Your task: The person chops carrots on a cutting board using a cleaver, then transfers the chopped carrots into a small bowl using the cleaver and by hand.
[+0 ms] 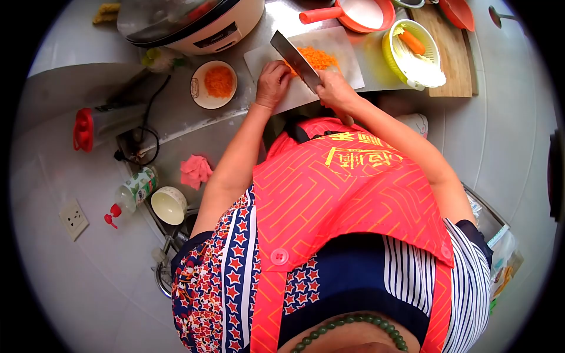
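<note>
A cleaver (294, 62) with a broad dark blade stands over a white cutting board (347, 53), its handle in the grip of my right hand (335, 91). My left hand (273, 83) rests on the board's left part, fingers curled against orange shreds beside the blade; what lies under the fingertips is mostly hidden. More chopped orange shreds (318, 57) are heaped on the board behind the blade. To the left of my left hand, a white bowl (197, 94) holds finely chopped orange pieces (219, 81).
A cooker (206, 29) stands at the upper left. Behind the board is a red strainer (366, 15). At right, a yellow-green basket (391, 53) holds a carrot (412, 42) and pale leaves, by a wooden board (456, 53). A pink cloth (195, 171) lies lower left.
</note>
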